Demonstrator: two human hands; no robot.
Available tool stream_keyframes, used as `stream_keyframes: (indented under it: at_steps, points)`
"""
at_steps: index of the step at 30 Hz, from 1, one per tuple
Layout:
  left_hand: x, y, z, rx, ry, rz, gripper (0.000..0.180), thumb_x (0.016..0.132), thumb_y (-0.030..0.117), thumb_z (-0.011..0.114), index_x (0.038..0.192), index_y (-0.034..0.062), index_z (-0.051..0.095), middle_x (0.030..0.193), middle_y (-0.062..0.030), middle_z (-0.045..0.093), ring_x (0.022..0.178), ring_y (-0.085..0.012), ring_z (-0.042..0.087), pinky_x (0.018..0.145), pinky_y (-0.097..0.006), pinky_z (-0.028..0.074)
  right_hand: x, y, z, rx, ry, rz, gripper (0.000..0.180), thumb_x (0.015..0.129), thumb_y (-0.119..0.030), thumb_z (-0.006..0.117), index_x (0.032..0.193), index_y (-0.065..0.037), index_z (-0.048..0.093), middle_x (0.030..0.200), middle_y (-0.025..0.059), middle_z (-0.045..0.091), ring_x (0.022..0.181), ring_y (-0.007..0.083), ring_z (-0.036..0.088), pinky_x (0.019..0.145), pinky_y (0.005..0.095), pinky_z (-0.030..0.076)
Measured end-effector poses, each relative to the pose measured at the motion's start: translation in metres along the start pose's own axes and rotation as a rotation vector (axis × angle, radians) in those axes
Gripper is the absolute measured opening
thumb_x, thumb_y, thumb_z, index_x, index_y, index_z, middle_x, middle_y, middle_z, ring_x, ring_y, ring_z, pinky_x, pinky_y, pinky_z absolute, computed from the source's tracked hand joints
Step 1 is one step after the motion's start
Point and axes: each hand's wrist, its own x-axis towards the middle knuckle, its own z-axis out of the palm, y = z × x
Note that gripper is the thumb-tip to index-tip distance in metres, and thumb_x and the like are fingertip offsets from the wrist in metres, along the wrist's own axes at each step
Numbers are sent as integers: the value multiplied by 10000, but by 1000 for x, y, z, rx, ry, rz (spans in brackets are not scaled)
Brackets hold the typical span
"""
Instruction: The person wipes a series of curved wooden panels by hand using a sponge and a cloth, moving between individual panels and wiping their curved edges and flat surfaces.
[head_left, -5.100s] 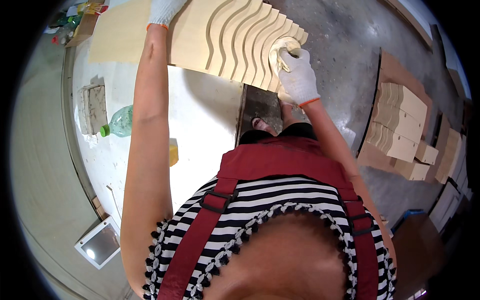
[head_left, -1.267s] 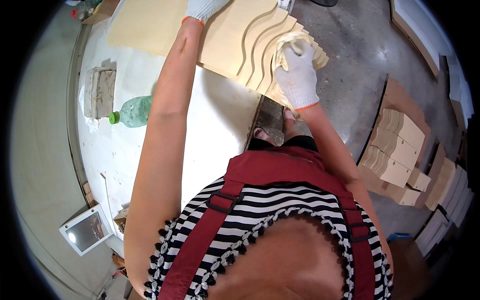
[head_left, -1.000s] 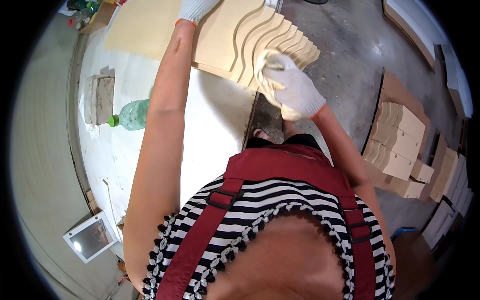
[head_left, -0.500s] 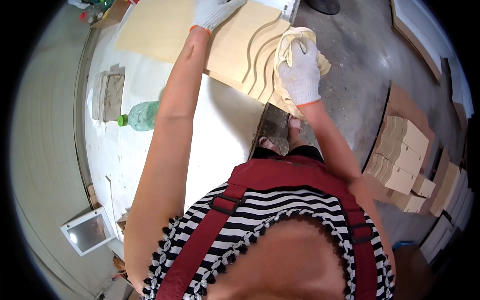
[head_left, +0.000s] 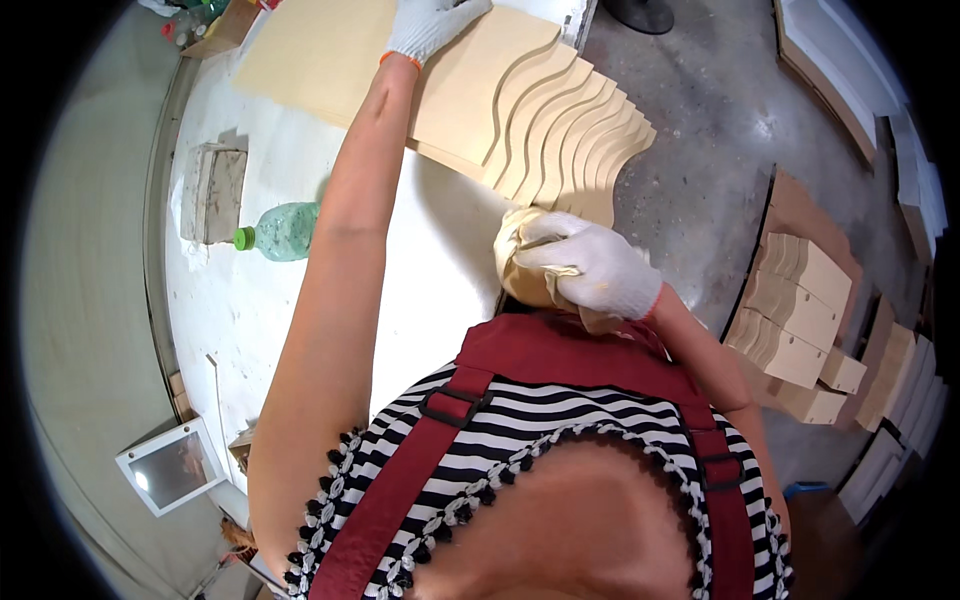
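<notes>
My left hand (head_left: 432, 25), in a white knit glove with an orange cuff, lies flat on a fan of thin pale boards (head_left: 455, 110), its fingertips partly cut off by the top edge. The boards overlap, and their wavy right edges step out past the white table (head_left: 430, 290). Bunched in my gloved right hand (head_left: 605, 265) is a cream cloth (head_left: 520, 265). That hand is closed on the cloth, just below the boards' near corner and close to my dark red apron (head_left: 570, 350), apart from the boards.
A green-capped bottle (head_left: 285, 232) lies on the table beside my left forearm, with a worn block (head_left: 215, 193) behind it. On the floor at right, stacked wavy-edged boards (head_left: 800, 300) rest on cardboard (head_left: 825, 215). A small framed panel (head_left: 172, 467) stands at lower left.
My right hand has come off the boards' wavy edges, moving down toward my apron with the cloth. The stepped edges it covered now show. My left hand stays in place.
</notes>
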Motion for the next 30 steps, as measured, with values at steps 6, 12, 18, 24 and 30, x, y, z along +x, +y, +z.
stream_keyframes:
  at_steps: [6,12,18,24,30]
  points:
    - [-5,26,-14,-88,-65,-24,285,890,254,644,947,2,766,904,-183,740,878,-303,703,829,-405,540,35,44,-71,-88,742,53,515,814,-110,619,1322,-37,646,1396,158,586,1269,320,575,1095,365,439]
    - [-2,21,-11,-19,-104,7,318,907,293,614,959,21,770,945,-189,740,910,-333,696,870,-426,523,93,68,-35,-555,783,204,457,826,-181,655,1269,-69,631,1401,196,526,1187,403,594,978,463,516]
    - [-1,-4,1,149,-64,86,375,928,372,578,958,50,768,1023,-177,735,1047,-358,653,1011,-479,430,87,29,3,-479,642,164,343,833,-189,654,1164,-104,676,1388,131,545,1149,350,628,925,438,552]
    - [10,-6,2,212,-92,143,350,915,357,597,943,58,777,1007,-171,738,1044,-356,652,1004,-461,430,56,9,-3,-369,299,174,435,803,-154,663,1236,-122,688,1392,133,557,1173,335,624,975,378,521]
    - [-6,-4,-3,181,-39,130,347,909,375,611,941,76,783,1018,-156,741,1042,-351,648,1037,-480,383,15,13,-39,216,121,10,476,809,-127,659,1276,-36,679,1341,150,624,1262,330,587,1043,351,474]
